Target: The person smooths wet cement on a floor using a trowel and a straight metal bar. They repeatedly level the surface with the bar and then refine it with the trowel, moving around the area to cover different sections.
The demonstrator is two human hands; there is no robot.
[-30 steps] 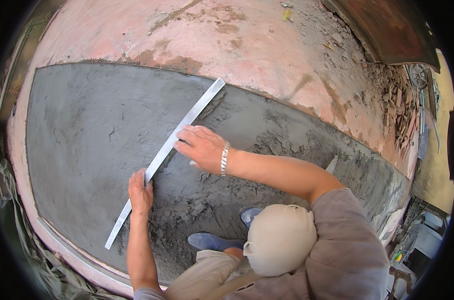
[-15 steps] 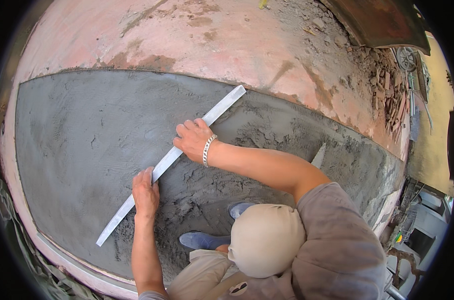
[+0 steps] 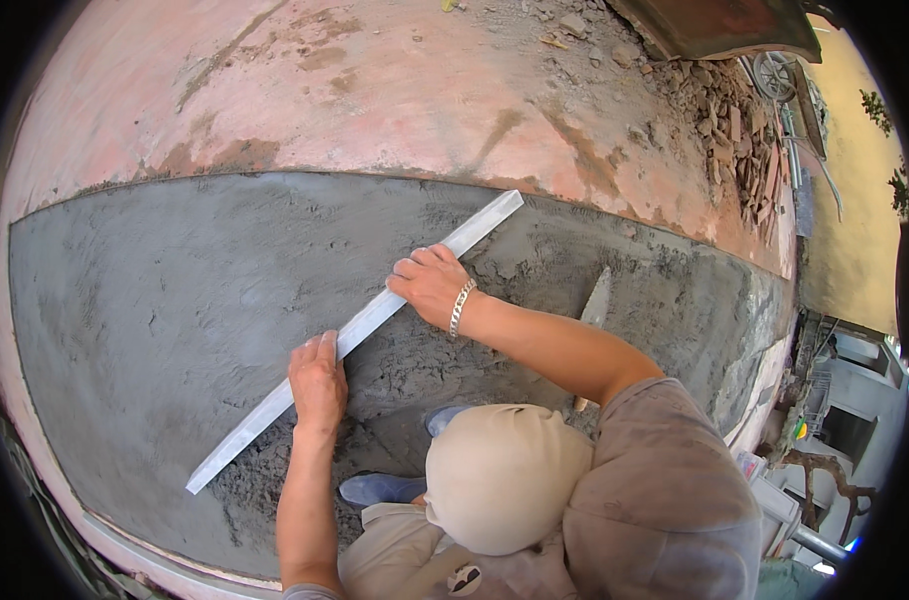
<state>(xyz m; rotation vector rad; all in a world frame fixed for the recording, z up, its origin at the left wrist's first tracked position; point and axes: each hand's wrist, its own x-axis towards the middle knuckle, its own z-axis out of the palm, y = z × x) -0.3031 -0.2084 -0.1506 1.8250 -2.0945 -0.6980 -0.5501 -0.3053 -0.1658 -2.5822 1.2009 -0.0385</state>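
Observation:
A long pale metal straightedge [image 3: 374,320] lies slanted across a slab of wet grey mortar [image 3: 154,310]. My left hand [image 3: 317,385] presses on its lower part, fingers over the bar's edge. My right hand [image 3: 432,283], with a silver bracelet at the wrist, grips the bar higher up. The mortar left of the bar looks smooth. To its right, under my arms, it is rough and lumpy. My cap [image 3: 504,475] and grey sleeve fill the lower middle.
A trowel [image 3: 595,300] stands stuck in the mortar right of my right arm. My blue shoes [image 3: 379,488] rest on the rough mortar. Pink concrete [image 3: 374,90] lies beyond the slab, with rubble [image 3: 744,140] and a wheelbarrow [image 3: 719,25] at the upper right.
The straightedge has swung and slid to the right across the mortar, its far end moving most. Both hands went with it and kept their hold.

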